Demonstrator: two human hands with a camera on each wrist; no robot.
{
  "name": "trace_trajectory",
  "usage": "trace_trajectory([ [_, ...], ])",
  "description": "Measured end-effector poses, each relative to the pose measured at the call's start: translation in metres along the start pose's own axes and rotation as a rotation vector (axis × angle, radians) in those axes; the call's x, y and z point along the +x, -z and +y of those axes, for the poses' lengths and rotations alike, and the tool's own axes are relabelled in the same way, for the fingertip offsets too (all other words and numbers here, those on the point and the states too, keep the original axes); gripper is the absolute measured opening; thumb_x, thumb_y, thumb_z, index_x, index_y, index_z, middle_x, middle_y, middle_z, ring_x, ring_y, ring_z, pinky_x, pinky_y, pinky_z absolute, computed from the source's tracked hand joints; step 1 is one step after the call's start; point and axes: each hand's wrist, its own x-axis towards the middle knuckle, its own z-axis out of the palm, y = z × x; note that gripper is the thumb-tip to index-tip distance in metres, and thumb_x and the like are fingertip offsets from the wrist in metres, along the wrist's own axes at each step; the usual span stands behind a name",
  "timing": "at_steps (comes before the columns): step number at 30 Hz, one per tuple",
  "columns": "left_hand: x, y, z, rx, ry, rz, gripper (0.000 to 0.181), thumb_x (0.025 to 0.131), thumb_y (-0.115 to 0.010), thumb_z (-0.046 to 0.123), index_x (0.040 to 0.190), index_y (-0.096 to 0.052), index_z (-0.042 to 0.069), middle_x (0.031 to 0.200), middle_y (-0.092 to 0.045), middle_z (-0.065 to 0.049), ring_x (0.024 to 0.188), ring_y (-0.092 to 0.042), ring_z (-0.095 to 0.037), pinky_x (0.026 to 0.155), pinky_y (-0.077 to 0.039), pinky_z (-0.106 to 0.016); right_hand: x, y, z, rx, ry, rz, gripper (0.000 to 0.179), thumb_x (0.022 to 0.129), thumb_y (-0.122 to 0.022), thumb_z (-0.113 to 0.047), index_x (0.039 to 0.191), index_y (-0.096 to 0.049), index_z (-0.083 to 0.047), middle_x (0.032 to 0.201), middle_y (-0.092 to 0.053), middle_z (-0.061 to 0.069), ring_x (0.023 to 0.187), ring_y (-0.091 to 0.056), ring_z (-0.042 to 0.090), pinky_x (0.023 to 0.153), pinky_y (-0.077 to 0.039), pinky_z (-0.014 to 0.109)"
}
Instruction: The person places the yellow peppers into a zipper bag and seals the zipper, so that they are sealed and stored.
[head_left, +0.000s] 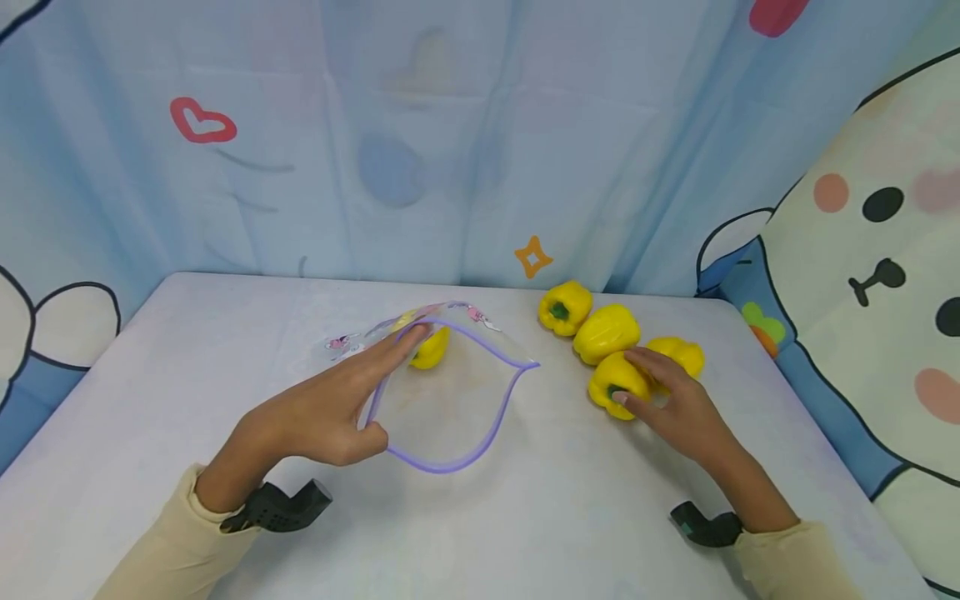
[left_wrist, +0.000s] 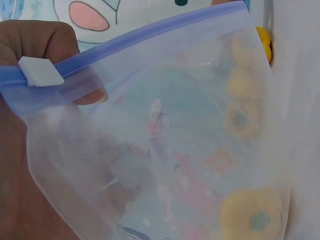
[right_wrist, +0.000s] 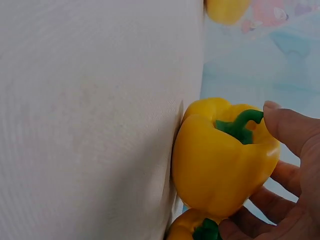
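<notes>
My left hand [head_left: 322, 421] grips the rim of a clear zipper bag [head_left: 491, 433] with a purple edge, thumb low and fingers high, so its mouth gapes wide. A white slider [left_wrist: 41, 72] sits on the zip beside the thumb side of the hand in the left wrist view. Inside the bag lies one yellow bell pepper [head_left: 431, 350]. My right hand [head_left: 686, 417] holds another yellow bell pepper [right_wrist: 222, 165] at the right, thumb by its green stem [right_wrist: 242, 125] and fingers around its far side. This pepper is right at the tabletop.
Three more yellow bell peppers stand close around the right hand: one at the back [head_left: 566, 308], a middle pepper [head_left: 607, 333] and a right-hand pepper [head_left: 678, 354]. A white table [head_left: 480, 533] lies beneath, with a printed blue curtain [head_left: 420, 167] behind it.
</notes>
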Motion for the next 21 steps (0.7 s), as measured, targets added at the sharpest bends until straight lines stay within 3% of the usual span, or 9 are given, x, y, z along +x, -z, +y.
trace_trajectory([
  [10,-0.0017,-0.0013,0.001,0.01,-0.007,0.005,0.099,0.068,-0.051,0.002,0.156,-0.004,0.004,0.162,-0.006,-0.002,0.147,-0.009,-0.018,0.115,-0.016,-0.033,-0.0029,0.0005,0.0016,0.048,-0.023,-0.035,0.055,0.091,-0.068,-0.025,0.139,-0.05,-0.004,0.14,-0.046,0.021,0.128,-0.04,0.042,0.1,-0.035,0.061],
  [21,-0.0003,-0.0013,-0.0005,0.012,-0.001,0.001,0.098,0.069,-0.05,0.004,0.156,-0.004,0.004,0.162,-0.004,-0.003,0.147,-0.008,-0.019,0.115,-0.017,-0.038,-0.0006,0.0024,0.0027,0.086,-0.009,-0.098,0.057,0.09,-0.069,-0.021,0.139,-0.048,0.001,0.138,-0.048,0.021,0.126,-0.043,0.041,0.098,-0.038,0.055],
])
